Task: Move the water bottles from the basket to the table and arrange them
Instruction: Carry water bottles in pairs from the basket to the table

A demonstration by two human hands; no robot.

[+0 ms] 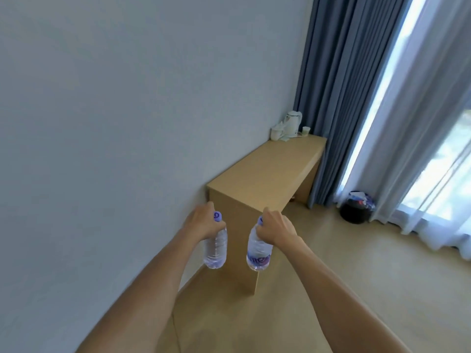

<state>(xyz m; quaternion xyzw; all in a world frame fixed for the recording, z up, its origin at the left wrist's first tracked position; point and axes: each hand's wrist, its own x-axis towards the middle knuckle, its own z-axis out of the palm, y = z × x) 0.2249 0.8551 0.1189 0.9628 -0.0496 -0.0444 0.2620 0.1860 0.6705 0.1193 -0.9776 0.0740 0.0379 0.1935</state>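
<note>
Both arms were stretched forward, wrists bent down. A clear bottle (215, 247) with a purple cap was gripped at the neck by the left hand (202, 222), and a second bottle (258, 250) (purple lettering on its label) was gripped the same way by the right hand (274, 226). Both bottles were hung nearly upright in the air, apart from each other, in front of the near end of the table (265, 169). A kettle (293, 122) and cups were seen at its far end, a bin (356, 207) by the curtain (339, 98).
</note>
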